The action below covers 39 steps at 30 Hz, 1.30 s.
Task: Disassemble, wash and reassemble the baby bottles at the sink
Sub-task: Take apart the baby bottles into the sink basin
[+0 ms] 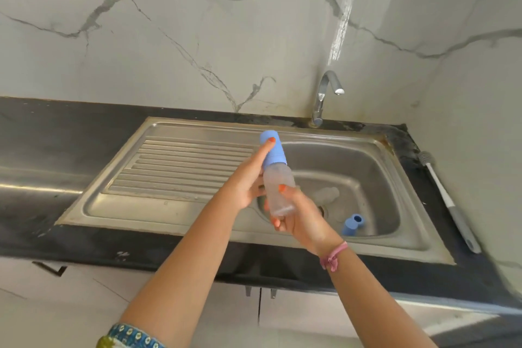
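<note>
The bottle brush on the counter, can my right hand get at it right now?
Probably not yet: the right hand grips the bottle. The bottle brush lies uncovered right of the sink, so nothing else blocks it.

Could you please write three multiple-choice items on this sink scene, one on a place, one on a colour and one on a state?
1. Where does the brush lie?
A. in the basin
B. on the counter right of the sink
C. on the ribbed drainboard

2. What colour is the cap on the held bottle?
A. blue
B. pink
C. white

3. What is the tap doing?
A. running hard
B. dripping into a cup
C. running no water

Answers:
1 B, the brush rests on the dark counter beside the sink's right rim.
2 A, the cap under the left hand's fingers is blue, while the right hand grips the clear body.
3 C, no stream shows below the spout.
</note>
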Each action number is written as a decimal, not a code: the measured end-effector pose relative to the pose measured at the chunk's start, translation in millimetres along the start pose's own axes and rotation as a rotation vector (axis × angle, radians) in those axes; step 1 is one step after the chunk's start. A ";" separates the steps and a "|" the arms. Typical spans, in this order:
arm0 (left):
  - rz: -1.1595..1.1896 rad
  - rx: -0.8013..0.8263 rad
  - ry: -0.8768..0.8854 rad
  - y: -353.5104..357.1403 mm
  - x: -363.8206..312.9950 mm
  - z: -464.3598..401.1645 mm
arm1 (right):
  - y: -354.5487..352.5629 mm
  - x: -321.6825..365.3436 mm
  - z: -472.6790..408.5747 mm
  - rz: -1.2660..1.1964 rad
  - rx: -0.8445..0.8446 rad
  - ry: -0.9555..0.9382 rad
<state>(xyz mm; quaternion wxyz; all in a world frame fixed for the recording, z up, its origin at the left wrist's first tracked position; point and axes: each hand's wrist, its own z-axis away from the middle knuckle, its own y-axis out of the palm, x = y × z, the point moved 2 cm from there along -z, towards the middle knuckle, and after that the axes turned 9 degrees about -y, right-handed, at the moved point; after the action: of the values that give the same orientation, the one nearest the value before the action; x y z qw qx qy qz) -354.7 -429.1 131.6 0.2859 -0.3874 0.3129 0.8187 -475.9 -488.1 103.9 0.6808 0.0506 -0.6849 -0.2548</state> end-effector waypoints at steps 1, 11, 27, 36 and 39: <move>-0.099 -0.009 -0.044 1.4 7.9 0.4 | -5.0 0.4 -0.3 0.188 -0.047 -0.022; -0.648 -0.381 0.377 19.3 28.7 2.9 | -50.3 32.9 -23.7 0.348 -0.059 -0.065; -0.724 0.000 0.259 17.0 30.3 -66.7 | -115.3 124.2 -68.9 -0.451 -0.423 -0.449; -0.655 -0.126 0.170 -11.6 20.3 -116.4 | -173.9 82.2 -104.8 0.409 -0.627 -0.112; -0.643 -0.154 0.127 -18.6 23.9 -133.9 | -194.2 53.8 -111.2 0.519 -0.718 -0.050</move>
<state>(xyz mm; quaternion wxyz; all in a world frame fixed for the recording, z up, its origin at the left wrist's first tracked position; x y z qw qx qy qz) -293.3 -510.0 39.4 0.4794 -0.5372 0.1290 0.6819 -427.0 -709.7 65.2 0.6798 -0.3690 -0.5594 -0.2982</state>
